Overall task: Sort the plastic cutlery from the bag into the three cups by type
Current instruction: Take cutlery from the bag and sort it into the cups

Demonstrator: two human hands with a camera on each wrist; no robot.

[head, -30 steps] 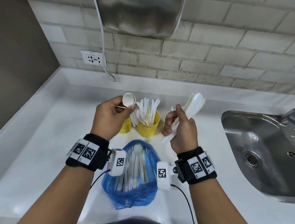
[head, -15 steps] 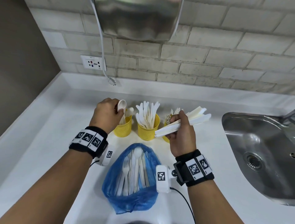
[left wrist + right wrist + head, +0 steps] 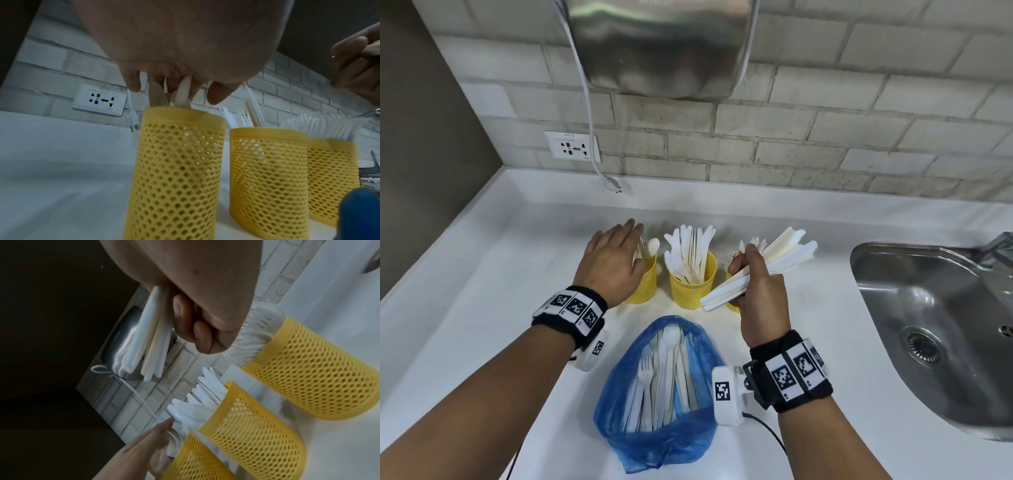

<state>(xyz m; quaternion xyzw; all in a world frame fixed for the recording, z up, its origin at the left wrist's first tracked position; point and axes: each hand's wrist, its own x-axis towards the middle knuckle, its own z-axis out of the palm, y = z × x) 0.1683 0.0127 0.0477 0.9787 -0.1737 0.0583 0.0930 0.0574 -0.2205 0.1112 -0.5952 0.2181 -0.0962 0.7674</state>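
Note:
Three yellow mesh cups stand in a row. Over the left cup [image 3: 645, 286] [image 3: 176, 162] hovers my left hand [image 3: 619, 253] [image 3: 172, 84], fingers spread and holding nothing. White spoons [image 3: 653, 245] [image 3: 183, 93] stand in that cup just under the fingers. Knives fill the middle cup [image 3: 693, 286] [image 3: 257, 426]. The right cup [image 3: 333, 170] [image 3: 320, 369] holds forks [image 3: 753, 242] and is mostly hidden behind my right hand [image 3: 751, 274] [image 3: 197, 324], which grips a bundle of white knives [image 3: 774, 263] [image 3: 152, 340]. The open blue bag [image 3: 661, 442] lies in front with mixed cutlery inside.
A steel sink [image 3: 928, 325] is sunk into the white counter [image 3: 500, 291] on the right. A wall socket [image 3: 571, 145] and a dangling white plug cord [image 3: 599, 164] are at the back left, under a metal hand dryer [image 3: 661, 44].
My left hand carried a spoon down into the left cup, let it go and spread its fingers. The right hand tipped its knife bundle from upright to slanting rightward.

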